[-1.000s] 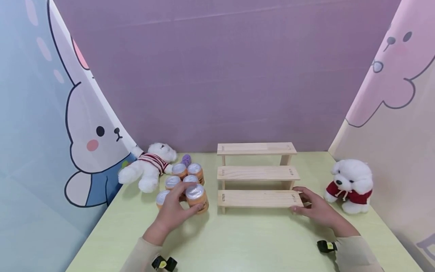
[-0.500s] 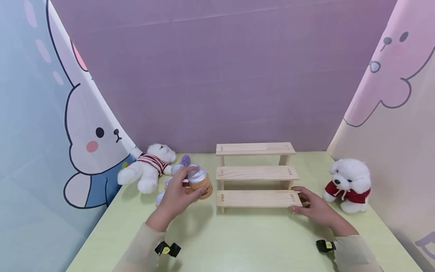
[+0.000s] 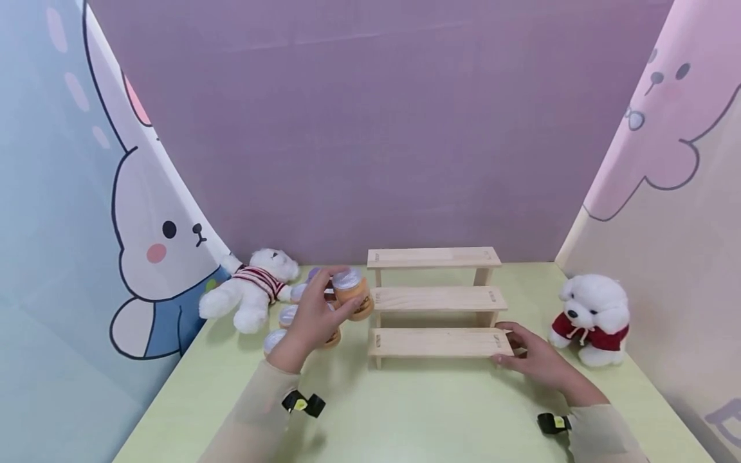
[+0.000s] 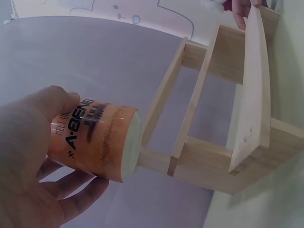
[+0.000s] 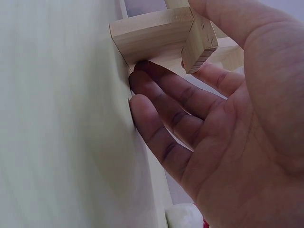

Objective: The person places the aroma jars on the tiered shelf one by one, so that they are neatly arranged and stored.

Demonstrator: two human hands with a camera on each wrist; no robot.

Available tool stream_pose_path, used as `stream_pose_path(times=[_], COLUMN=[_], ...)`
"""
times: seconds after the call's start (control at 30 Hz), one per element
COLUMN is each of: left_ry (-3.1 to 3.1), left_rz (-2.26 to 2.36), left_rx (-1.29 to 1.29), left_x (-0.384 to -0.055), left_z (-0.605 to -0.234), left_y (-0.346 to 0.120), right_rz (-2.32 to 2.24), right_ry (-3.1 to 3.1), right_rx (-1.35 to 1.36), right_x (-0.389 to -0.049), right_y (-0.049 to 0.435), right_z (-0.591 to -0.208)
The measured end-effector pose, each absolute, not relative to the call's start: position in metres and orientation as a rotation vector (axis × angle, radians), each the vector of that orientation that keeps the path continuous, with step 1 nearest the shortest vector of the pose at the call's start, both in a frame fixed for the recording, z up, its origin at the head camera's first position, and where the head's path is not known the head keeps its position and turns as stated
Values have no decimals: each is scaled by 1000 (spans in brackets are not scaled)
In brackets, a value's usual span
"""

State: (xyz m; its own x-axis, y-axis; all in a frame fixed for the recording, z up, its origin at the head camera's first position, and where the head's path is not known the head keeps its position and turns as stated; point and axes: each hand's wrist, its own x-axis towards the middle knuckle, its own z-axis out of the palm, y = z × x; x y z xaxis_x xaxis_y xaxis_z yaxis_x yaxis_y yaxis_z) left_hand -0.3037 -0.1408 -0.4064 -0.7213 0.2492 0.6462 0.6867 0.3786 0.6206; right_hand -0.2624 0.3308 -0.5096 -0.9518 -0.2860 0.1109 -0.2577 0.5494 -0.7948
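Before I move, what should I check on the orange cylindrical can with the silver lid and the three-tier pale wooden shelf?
1. Bare left hand curled around the can: ok.
2. Can lifted off the pale green tabletop: ok.
3. Silver lid facing up: ok.
4. Bare right hand gripping the right end of the lowest board: ok.
5. Can set on the shelf: not ok, in hand.
6. Gap between can and middle board: cannot tell.

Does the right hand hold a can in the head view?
No, the right hand holds the wooden rack by the right end of its lowest shelf.
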Motion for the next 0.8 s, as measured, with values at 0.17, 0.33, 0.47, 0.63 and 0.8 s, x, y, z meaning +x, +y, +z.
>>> stream_pose_path(times=[0.17, 0.33, 0.47, 0.63, 0.8], left_ry=[-2198, -2250, -2261, -2242, -2216], left_rz=[-1301, -1343, -1354, -1365, -1399], left_rx=[-814, -773, -735, -725, -716], left_x=[-316, -321, -328, -337, -342], left_z=[-403, -396, -394, -394, -389], left_y=[-130, -119, -112, -103, -95], right_rz=[-1430, -1443, -1425, -1425, -1429], right_ry=[2709, 2697, 2709, 2709, 2706], right_rx=[-492, -503, -509, -510, -504], right_x=[-262, -262, -262, -262, -262], right_y=[330, 330, 330, 331, 331], right_z=[-513, -514, -512, -513, -512])
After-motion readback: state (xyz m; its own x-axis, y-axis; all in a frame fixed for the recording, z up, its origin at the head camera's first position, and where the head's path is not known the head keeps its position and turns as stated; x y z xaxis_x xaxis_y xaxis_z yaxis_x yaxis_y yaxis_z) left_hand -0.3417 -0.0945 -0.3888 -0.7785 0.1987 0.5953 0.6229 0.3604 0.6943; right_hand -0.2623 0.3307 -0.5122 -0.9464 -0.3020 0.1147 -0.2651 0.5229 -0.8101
